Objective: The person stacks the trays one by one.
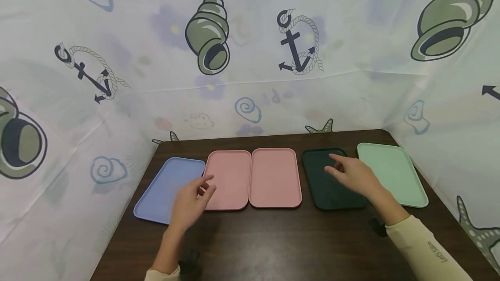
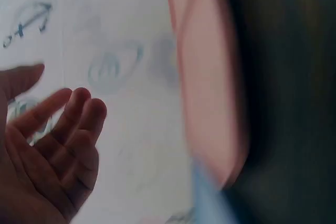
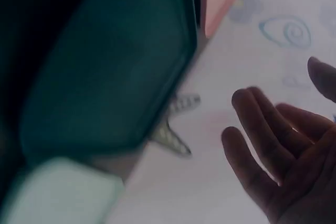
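Note:
My left hand [image 1: 192, 200] hovers over the right side of the blue tray [image 1: 164, 190], its fingertips reaching toward the left pink tray [image 1: 230, 181]. Its fingers are loosely bent, and the left wrist view shows nothing held in this hand [image 2: 58, 150]. Over the dark green tray [image 1: 326, 185] is my right hand [image 1: 357, 176], fingers pointing left and relaxed. The right wrist view also shows that hand [image 3: 289, 156] holding nothing. A second pink tray [image 1: 275, 179] lies between the hands, beside the first one. The light green tray [image 1: 392, 174] lies right of the dark green one, partly behind my right hand.
The trays lie in a row on a dark brown wooden table [image 1: 258, 242]. Pale cloth [image 1: 250, 55] printed with shells and anchors hangs behind and at both sides of the table. Bare wood shows between the right pink tray and the dark green tray.

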`<control>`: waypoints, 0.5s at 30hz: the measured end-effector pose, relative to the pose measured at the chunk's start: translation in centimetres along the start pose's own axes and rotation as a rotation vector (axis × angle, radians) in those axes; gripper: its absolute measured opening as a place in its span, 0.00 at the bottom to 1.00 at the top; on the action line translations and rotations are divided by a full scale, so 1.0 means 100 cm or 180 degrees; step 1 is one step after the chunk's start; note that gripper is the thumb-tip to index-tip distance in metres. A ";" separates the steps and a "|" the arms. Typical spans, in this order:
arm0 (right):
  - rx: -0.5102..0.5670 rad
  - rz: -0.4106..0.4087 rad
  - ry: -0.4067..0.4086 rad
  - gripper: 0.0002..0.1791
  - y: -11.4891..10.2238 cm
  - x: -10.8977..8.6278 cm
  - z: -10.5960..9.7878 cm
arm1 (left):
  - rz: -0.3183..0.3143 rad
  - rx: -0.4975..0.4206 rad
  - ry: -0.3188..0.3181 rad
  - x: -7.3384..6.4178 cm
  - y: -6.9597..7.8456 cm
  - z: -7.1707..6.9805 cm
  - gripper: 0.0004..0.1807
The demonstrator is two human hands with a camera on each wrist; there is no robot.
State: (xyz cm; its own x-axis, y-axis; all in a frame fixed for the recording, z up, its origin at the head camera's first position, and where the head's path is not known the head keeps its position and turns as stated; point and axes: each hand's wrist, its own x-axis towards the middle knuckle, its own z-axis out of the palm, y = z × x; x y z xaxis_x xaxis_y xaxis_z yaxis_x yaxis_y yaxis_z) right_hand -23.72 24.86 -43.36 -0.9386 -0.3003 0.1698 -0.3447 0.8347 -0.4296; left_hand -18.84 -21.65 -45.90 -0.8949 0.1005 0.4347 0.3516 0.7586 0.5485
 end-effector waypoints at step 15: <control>0.0581 0.0781 -0.0560 0.19 -0.025 0.050 0.085 | -0.1515 -0.1657 -0.1346 -0.040 0.037 0.085 0.27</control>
State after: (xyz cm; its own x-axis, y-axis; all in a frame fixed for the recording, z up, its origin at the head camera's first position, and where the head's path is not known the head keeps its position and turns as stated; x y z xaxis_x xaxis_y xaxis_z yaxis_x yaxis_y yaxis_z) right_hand -27.70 17.31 -49.01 -0.9761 -0.1893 -0.1068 -0.0903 0.8002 -0.5929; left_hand -16.24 -13.76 -51.66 -0.9717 0.1565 -0.1768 -0.1023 0.3959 0.9126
